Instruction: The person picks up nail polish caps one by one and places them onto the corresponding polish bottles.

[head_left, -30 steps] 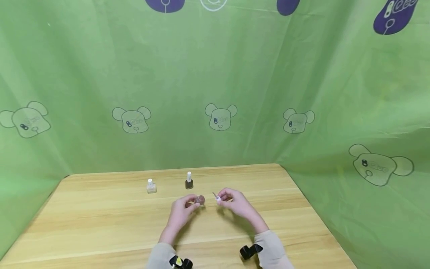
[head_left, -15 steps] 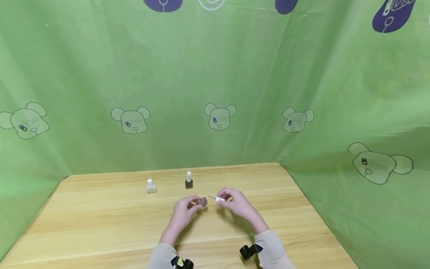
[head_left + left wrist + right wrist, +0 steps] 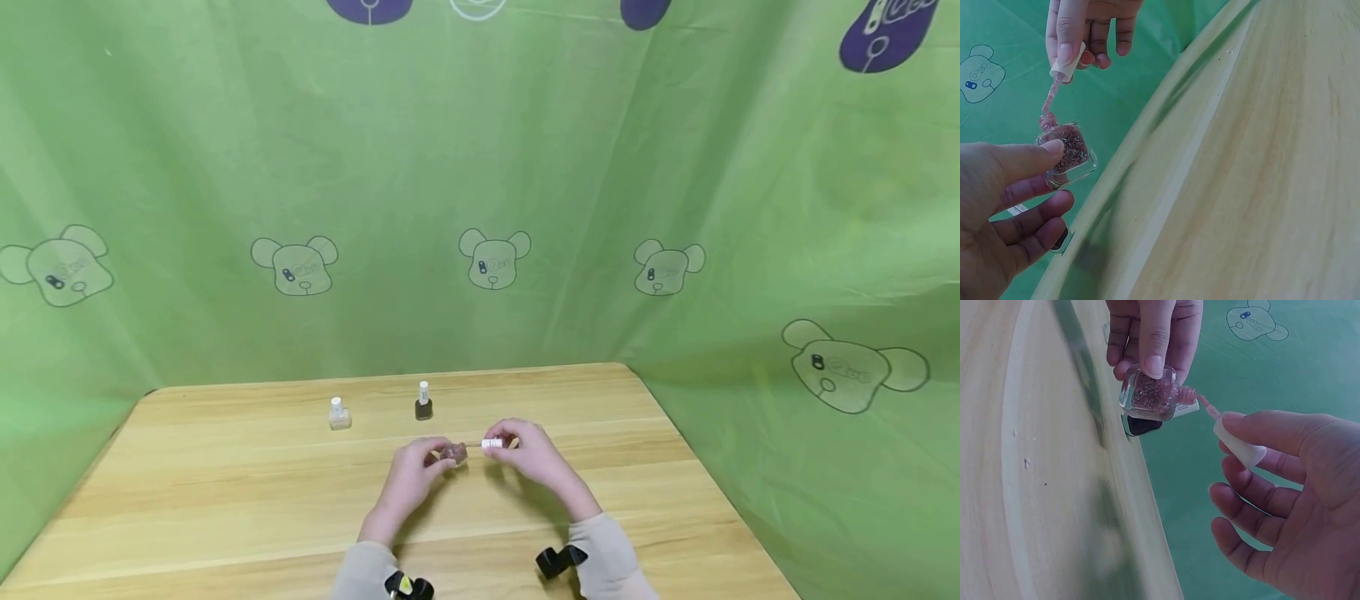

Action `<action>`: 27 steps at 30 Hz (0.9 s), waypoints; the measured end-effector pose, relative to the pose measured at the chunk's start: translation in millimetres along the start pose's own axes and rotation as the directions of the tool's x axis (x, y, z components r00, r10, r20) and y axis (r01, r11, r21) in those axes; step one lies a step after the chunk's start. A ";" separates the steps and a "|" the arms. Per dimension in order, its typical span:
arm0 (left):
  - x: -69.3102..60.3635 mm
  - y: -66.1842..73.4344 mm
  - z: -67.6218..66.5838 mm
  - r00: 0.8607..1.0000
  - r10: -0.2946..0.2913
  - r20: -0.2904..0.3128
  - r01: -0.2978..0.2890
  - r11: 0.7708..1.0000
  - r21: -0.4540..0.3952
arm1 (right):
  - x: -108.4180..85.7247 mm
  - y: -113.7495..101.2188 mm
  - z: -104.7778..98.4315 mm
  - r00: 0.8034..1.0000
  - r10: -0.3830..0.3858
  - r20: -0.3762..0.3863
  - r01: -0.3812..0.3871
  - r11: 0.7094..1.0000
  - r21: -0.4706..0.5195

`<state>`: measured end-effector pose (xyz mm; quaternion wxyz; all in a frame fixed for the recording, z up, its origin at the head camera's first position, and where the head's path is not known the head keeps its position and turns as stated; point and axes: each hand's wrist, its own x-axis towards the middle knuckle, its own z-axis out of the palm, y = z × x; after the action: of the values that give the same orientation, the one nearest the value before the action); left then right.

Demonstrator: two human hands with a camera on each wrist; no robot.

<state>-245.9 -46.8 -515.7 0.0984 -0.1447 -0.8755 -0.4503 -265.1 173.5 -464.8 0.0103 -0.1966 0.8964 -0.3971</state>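
Observation:
My left hand (image 3: 408,477) pinches a clear glass nail polish bottle (image 3: 1074,150) with pink glitter inside, tilted so its neck points toward my right hand (image 3: 531,454). Between the right thumb and fingers is the white cap (image 3: 1239,441), its pink-coated brush (image 3: 1209,408) pointing at the bottle. The brush tip meets the mouth of the neck (image 3: 1186,395) in the right wrist view; how far it is inside I cannot tell. Both hands are held above the table, facing each other.
On the wooden table (image 3: 247,492) stand a clear nail polish bottle (image 3: 340,418) and a dark nail polish bottle (image 3: 423,407), both white-capped and upright, beyond the hands. A green curtain (image 3: 405,167) hangs behind and at the sides.
The cap has turned from slanting to level, its brush now pointing left at the bottle. My left hand has moved the bottle slightly right, so brush and neck now meet.

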 end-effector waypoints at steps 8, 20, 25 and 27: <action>-2.1 3.4 0.1 1.000 0.010 0.008 -0.010 1.000 0.019 | -0.2 0.4 0.9 1.000 0.012 -0.017 -0.013 1.000 -0.013; -1.3 9.0 1.1 0.999 0.052 0.016 -0.052 0.998 0.035 | 0.8 -1.5 1.5 1.000 -0.017 -0.004 0.017 1.000 -0.024; -2.3 10.9 4.3 0.997 0.067 0.027 -0.068 0.997 0.025 | -0.1 -1.7 2.3 1.000 -0.026 -0.010 0.026 0.999 -0.034; -2.4 11.6 5.6 0.997 0.074 0.029 -0.075 0.997 0.020 | -0.3 -2.1 2.6 0.999 -0.033 -0.015 0.032 0.999 -0.037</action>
<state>-239.9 -36.2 -510.8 0.1042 -0.1824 -0.8756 -0.4350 -263.6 170.5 -465.1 -0.0068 -0.2082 0.9003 -0.3822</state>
